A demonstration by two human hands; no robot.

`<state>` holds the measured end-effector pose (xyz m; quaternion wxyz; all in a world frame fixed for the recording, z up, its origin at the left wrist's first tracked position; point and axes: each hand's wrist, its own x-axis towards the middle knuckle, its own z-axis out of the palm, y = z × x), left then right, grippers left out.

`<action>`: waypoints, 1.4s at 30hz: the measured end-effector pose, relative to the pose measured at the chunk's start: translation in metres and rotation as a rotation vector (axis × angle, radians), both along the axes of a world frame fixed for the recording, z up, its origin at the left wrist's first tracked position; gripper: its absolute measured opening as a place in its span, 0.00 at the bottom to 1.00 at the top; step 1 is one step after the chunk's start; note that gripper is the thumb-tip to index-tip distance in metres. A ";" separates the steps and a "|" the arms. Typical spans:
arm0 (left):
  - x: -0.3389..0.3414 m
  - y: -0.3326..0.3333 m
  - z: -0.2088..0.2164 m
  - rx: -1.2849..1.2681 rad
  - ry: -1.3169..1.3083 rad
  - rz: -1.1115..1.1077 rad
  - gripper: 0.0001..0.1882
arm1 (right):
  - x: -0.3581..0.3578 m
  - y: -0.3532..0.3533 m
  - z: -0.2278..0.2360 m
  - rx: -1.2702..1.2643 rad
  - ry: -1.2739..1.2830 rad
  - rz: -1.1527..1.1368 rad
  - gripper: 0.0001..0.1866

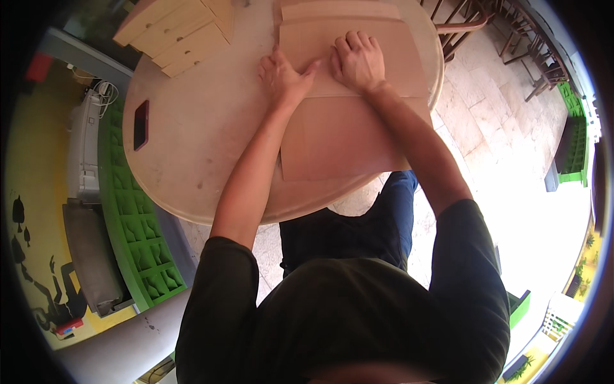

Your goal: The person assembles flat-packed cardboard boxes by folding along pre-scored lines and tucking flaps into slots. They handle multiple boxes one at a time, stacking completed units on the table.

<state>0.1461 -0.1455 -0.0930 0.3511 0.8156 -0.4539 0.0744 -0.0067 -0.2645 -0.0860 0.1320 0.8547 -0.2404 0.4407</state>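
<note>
A large brown cardboard sheet [348, 137] lies on the round table, with crease lines across it and its near edge at the table's front rim. My left hand [284, 78] rests at the sheet's left edge. Its thumb stretches over the cardboard toward the other hand, and its fingers are spread along that edge. On the upper part of the sheet, my right hand [359, 62] presses down with the fingers curled in. The undersides of those fingers are hidden, so whether they hold anything does not show.
The round table [198, 147] bears a dark phone [141, 125] at the left and a wooden drawer box [179, 35] at the far left. Wooden chairs [462, 29] stand beyond the right rim. A green lattice panel [142, 237] and a white appliance [86, 150] are on the left.
</note>
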 end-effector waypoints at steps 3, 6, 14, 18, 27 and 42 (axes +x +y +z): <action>0.004 0.001 0.013 0.060 0.056 0.086 0.57 | -0.005 0.008 0.016 -0.012 -0.018 0.008 0.06; 0.015 -0.001 0.028 0.005 0.400 0.072 0.52 | -0.013 0.019 0.038 0.028 -0.077 0.003 0.05; 0.023 -0.005 0.066 -0.119 1.050 -0.193 0.29 | -0.070 0.057 0.046 0.619 -0.083 -0.134 0.10; 0.023 -0.012 0.065 -0.100 1.000 -0.119 0.28 | -0.096 0.061 0.043 0.580 -0.036 -0.134 0.10; 0.020 0.013 0.079 -0.148 1.150 -0.395 0.25 | -0.118 0.058 0.041 0.655 -0.098 -0.027 0.13; -0.183 0.148 0.118 -0.133 -0.372 -1.173 0.13 | -0.281 0.130 0.159 1.704 -0.962 0.955 0.31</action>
